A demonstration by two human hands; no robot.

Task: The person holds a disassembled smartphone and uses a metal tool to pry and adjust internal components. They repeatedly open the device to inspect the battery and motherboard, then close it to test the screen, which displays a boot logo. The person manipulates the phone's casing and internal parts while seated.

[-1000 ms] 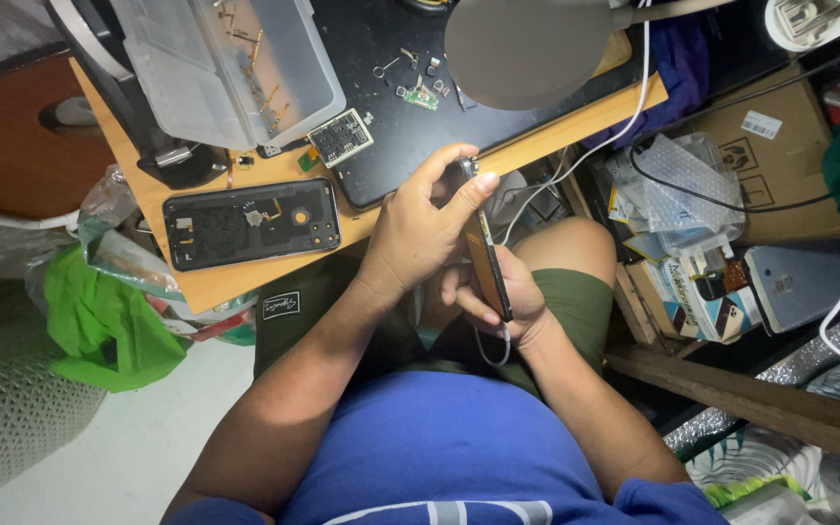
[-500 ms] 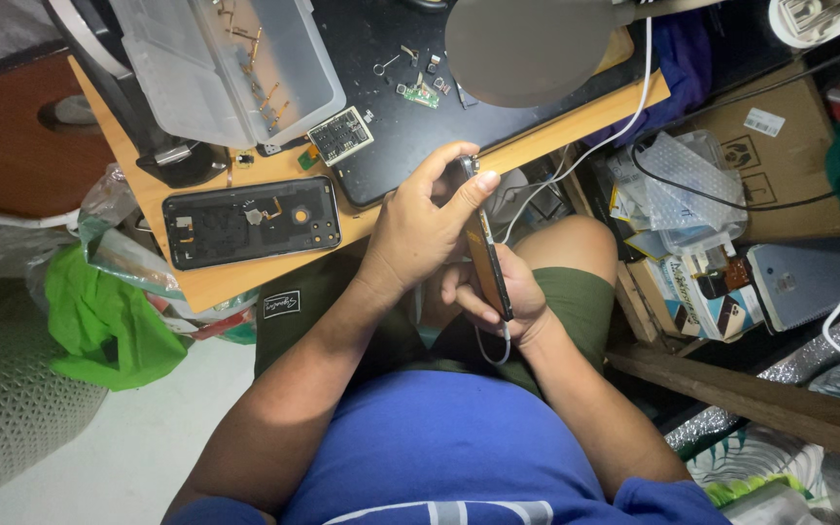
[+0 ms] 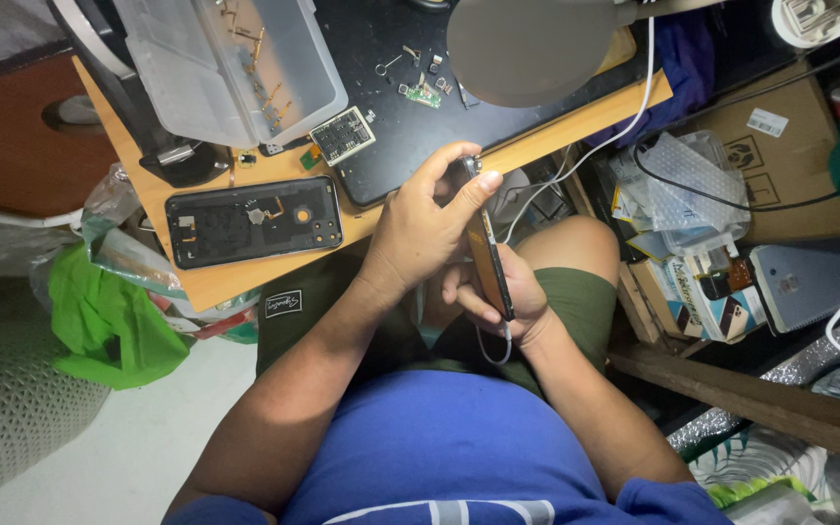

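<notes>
I hold a thin dark smartphone edge-on over my lap, below the wooden table edge. My left hand grips its upper end, thumb and fingers pinched near the top corner. My right hand cradles the lower part from underneath, fingers wrapped around its side. A white cable loops down from the phone's lower end. An opened phone body with bare internals lies flat on the table to the left of my hands.
A black work mat carries small parts and a green circuit piece. A clear plastic box stands at the back left, a grey lamp shade overhead. Boxes, cables and a tablet crowd the right; a green bag hangs left.
</notes>
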